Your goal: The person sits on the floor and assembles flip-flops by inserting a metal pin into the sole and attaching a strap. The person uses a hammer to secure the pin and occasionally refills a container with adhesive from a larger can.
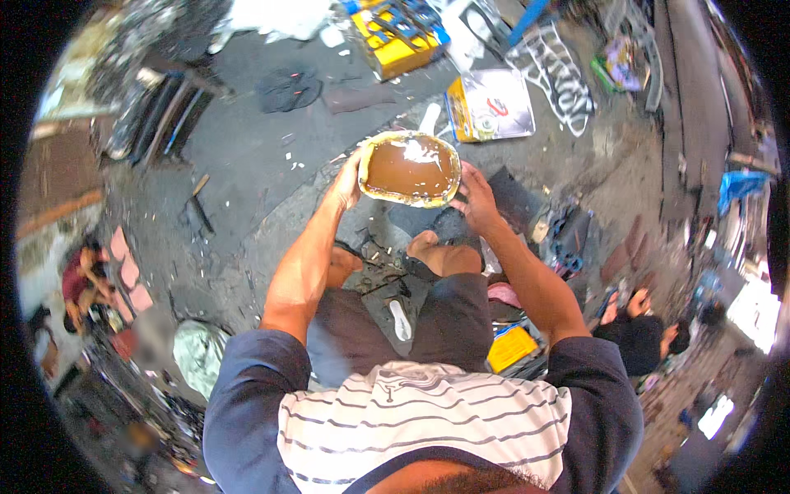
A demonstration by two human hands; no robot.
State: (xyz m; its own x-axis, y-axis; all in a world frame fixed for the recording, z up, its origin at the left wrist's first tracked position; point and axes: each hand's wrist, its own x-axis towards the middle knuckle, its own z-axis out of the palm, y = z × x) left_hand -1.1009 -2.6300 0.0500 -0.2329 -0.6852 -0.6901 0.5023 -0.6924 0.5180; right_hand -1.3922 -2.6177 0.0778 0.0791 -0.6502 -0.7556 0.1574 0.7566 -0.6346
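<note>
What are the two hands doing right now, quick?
Left hand: closed on the left rim of the yellow basin full of brown liquid.
Right hand: closed on the basin's right rim.

Held between the left hand (pixel 346 185) and right hand (pixel 476 198): a yellow-rimmed basin (pixel 409 169) of glossy brown liquid. Wore dark grey shorts (pixel 444 317) and a white shirt (pixel 424 412) with thin dark stripes and navy sleeves. Lay on grey ground (pixel 247 156): 1 yellow crate (pixel 393 37), 1 yellow-edged silver tin (pixel 491 103), 1 pale green sack (pixel 197 354).
</note>
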